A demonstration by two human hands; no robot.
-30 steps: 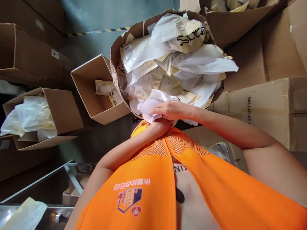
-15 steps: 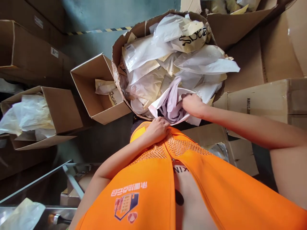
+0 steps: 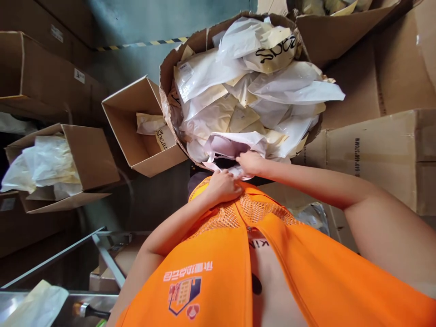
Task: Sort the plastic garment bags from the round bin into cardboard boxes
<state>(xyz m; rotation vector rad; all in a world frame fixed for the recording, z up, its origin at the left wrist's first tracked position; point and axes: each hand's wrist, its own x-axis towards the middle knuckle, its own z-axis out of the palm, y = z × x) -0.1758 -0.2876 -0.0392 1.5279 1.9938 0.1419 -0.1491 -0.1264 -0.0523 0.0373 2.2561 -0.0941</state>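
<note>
A pale lilac bra [image 3: 225,146] with smooth moulded cups lies spread at the near rim of the large carton, against my waist. My left hand [image 3: 224,185] is closed on its near left edge, where a thin strap shows beside my fingers. With fingers curled, my right hand [image 3: 251,163] grips the fabric at the right side of the cups. Part of the bra is hidden behind both hands. Beyond it, the large carton [image 3: 165,97] is heaped with white and cream plastic packages [image 3: 221,111], some printed with black lettering.
To the left stands an open carton [image 3: 151,165] with a cream package [image 3: 150,123] inside. Farther left, another carton [image 3: 91,154] overflows with clear bags. Large cartons [image 3: 381,152] crowd the right side. A brush [image 3: 89,310] lies on the metal surface at lower left.
The bra has gone from bunched up in a white wrapping to spread out with its cups showing. My right hand has moved left and down, closer to my left hand, which stays nearly in place.
</note>
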